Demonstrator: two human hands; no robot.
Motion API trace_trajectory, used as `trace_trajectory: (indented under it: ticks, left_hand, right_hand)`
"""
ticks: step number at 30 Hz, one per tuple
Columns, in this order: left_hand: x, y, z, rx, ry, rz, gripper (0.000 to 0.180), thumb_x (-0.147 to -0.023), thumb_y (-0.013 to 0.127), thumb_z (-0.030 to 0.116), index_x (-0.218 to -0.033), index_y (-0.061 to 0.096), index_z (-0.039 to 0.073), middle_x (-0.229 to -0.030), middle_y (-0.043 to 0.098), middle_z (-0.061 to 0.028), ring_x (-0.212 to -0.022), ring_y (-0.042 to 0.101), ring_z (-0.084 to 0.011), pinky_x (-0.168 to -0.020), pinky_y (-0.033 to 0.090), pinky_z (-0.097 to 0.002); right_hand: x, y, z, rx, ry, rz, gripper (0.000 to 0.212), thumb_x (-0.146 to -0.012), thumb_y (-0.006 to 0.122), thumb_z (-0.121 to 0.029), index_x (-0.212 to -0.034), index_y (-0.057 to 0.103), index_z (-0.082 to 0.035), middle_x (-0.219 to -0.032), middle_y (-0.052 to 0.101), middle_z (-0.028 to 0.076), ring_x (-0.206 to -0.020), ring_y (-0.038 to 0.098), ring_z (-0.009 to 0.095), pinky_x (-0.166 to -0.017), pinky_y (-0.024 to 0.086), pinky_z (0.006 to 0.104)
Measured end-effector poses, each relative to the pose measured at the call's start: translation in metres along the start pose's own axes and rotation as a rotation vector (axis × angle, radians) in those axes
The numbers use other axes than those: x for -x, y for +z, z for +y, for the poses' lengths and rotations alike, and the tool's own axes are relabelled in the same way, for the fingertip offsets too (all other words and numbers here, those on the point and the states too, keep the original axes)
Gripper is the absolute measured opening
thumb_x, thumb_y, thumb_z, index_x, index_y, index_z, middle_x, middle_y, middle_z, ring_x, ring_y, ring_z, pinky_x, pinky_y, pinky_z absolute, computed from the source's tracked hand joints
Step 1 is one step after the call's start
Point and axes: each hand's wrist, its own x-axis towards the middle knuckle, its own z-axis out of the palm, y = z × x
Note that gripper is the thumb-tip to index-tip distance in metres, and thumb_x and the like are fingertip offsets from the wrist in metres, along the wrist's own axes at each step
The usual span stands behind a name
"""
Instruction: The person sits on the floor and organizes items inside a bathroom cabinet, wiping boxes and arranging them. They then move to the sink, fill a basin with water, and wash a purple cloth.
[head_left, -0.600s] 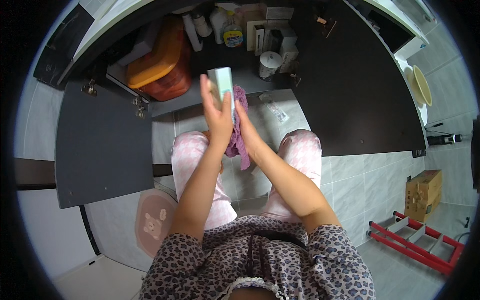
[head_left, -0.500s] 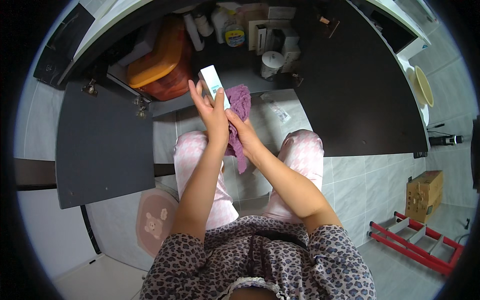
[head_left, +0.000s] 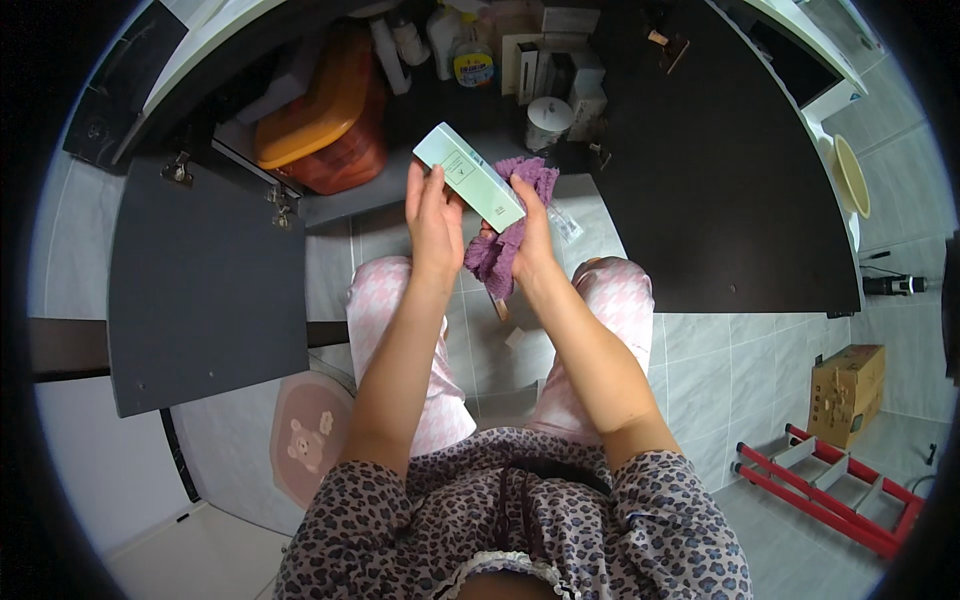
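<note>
A slim pale green carton (head_left: 468,172) is held tilted between my hands, in front of the open cabinet. My left hand (head_left: 436,222) grips its left side, with the fingers partly hidden behind it. My right hand (head_left: 534,232) is closed on a crumpled purple cloth (head_left: 497,255), which it presses against the carton's lower right end. Part of the cloth sticks up behind the right thumb, and the rest hangs down between my hands.
Inside the cabinet are an orange-lidded bin (head_left: 322,120), a yellow-labelled bottle (head_left: 473,66), a white canister (head_left: 549,123) and several small boxes. Open doors flank me, a grey one (head_left: 215,290) at left and a dark one (head_left: 720,180) at right. A red ladder (head_left: 830,495) lies lower right.
The carton has turned to show its broad green face instead of the narrow white side. My right hand has moved right with the cloth, and the hands are farther apart.
</note>
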Motion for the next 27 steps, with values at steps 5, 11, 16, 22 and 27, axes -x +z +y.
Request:
trace_trajectory:
  ticks: [5, 11, 16, 22, 27]
  left_hand:
    - [-0.001, 0.0, 0.019, -0.243, 0.068, 0.037, 0.059, -0.083, 0.061, 0.006, -0.135, 0.035, 0.014, -0.115, 0.049, -0.0059, -0.102, 0.051, -0.0159, -0.088, 0.044, -0.034]
    - [0.002, -0.017, 0.026, -0.539, -0.18, -0.068, 0.045, -0.078, 0.067, 0.004, -0.119, 0.051, 0.002, -0.107, 0.057, -0.0071, -0.096, 0.056, -0.014, -0.08, 0.049, -0.0273]
    - [0.012, -0.018, 0.024, -0.476, -0.241, -0.058, 0.042, -0.079, 0.066, 0.003, -0.117, 0.05, 0.001, -0.105, 0.057, -0.0079, -0.096, 0.057, -0.0153, -0.08, 0.051, -0.0293]
    - [-0.001, -0.015, 0.028, -0.409, -0.019, 0.131, 0.038, -0.08, 0.064, 0.003, -0.116, 0.051, 0.003, -0.106, 0.057, -0.0075, -0.097, 0.057, -0.0151, -0.081, 0.05, -0.0302]
    - [-0.061, -0.022, 0.001, -0.787, 0.077, -0.038, 0.04, -0.078, 0.067, 0.007, -0.116, 0.054, 0.005, -0.107, 0.058, -0.0051, -0.096, 0.054, -0.0137, -0.081, 0.043, -0.0237]
  right_hand:
    - [-0.001, -0.01, -0.011, 0.073, 0.032, 0.076, 0.031, -0.078, 0.061, -0.042, -0.081, 0.056, -0.012, -0.067, 0.058, 0.003, -0.051, 0.053, 0.015, -0.042, 0.04, 0.0273]
    - [0.0, -0.027, -0.026, 0.025, -0.102, 0.143, 0.03, -0.079, 0.061, -0.042, -0.081, 0.057, -0.013, -0.068, 0.058, 0.001, -0.052, 0.053, 0.014, -0.042, 0.037, 0.0263]
    - [0.002, -0.031, -0.032, -0.013, -0.226, 0.117, 0.013, -0.083, 0.061, -0.02, -0.086, 0.057, -0.008, -0.069, 0.058, 0.003, -0.052, 0.054, 0.013, -0.041, 0.039, 0.0246]
    - [0.012, -0.025, -0.017, 0.087, -0.03, 0.114, 0.015, -0.081, 0.061, -0.016, -0.088, 0.054, -0.005, -0.063, 0.052, 0.004, -0.043, 0.047, 0.013, -0.039, 0.042, 0.0266]
    - [0.023, -0.013, -0.049, -0.004, -0.039, 0.045, 0.017, -0.081, 0.062, -0.02, -0.088, 0.053, -0.008, -0.063, 0.052, 0.002, -0.043, 0.044, 0.012, -0.039, 0.037, 0.025]
